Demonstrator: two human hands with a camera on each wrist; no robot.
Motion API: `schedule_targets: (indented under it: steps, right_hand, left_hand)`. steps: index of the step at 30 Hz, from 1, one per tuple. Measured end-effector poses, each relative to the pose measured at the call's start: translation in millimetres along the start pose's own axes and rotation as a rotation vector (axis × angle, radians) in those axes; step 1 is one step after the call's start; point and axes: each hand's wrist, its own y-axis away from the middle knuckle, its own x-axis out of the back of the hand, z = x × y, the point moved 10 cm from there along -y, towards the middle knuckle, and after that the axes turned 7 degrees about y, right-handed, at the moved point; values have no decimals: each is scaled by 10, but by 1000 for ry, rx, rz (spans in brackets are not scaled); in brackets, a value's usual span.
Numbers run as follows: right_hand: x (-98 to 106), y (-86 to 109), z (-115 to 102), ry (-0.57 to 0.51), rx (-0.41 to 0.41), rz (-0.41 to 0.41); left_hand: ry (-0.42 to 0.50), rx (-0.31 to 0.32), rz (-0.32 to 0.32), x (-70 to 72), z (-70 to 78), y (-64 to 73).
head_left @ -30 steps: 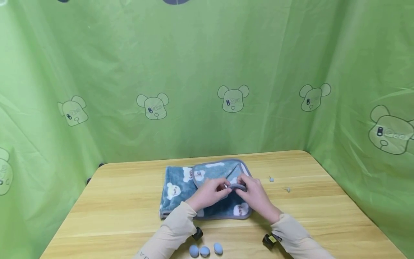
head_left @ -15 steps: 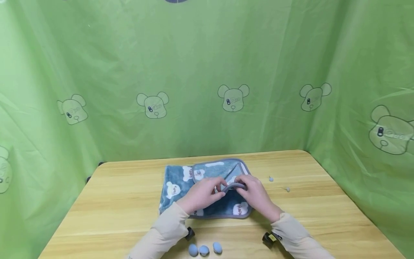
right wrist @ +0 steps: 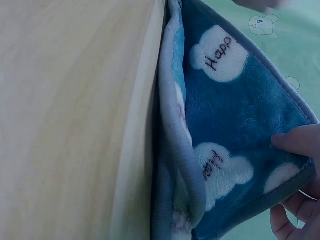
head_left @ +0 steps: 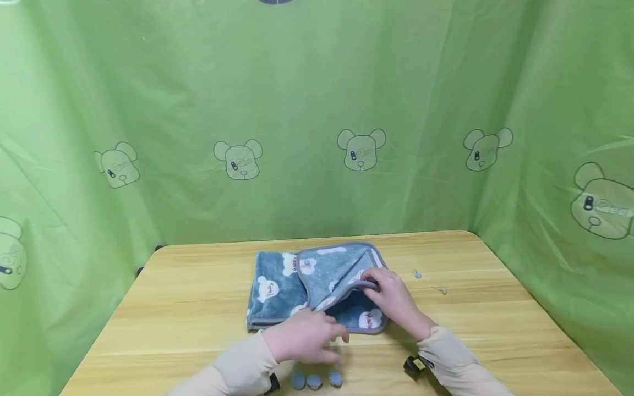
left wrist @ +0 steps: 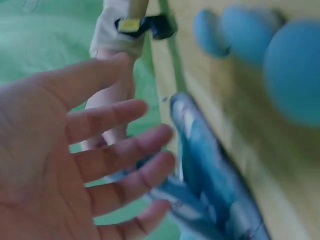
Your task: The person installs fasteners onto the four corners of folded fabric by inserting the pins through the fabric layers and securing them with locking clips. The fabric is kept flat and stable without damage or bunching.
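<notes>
A folded teal fleece blanket (head_left: 279, 300) with white bear heads and a grey edging lies on the table. My right hand (head_left: 393, 300) pinches its edging at the right and holds up the top layer, so a gap opens between the layers. In the right wrist view, the thumb (right wrist: 297, 141) lies on the lifted teal corner (right wrist: 232, 110). My left hand (head_left: 307, 336) is off the blanket, fingers spread, just above several round blue caps (head_left: 314, 381) at the table's front. In the left wrist view, these blue caps (left wrist: 292, 70) are beside the empty palm (left wrist: 37, 150).
Two small pins with pale blue heads, one farther back (head_left: 418, 275) and one nearer (head_left: 443, 290), lie right of the blanket. A small blue dot (head_left: 306, 263) shows on its top layer. Green curtains (head_left: 297, 209) hang around the wooden table (head_left: 188, 308).
My left hand has let go of the blanket edge and moved down toward the blue caps. The released flap has dropped to the left. My right hand keeps its pinch in nearly the same place.
</notes>
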Motion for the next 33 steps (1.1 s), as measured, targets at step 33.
schedule_targets:
  steps: [33]
  right_hand:
    - [-34, 16, 14, 8, -11, -41]
  left_hand:
    - [85, -87, -116, -222, 188, 16]
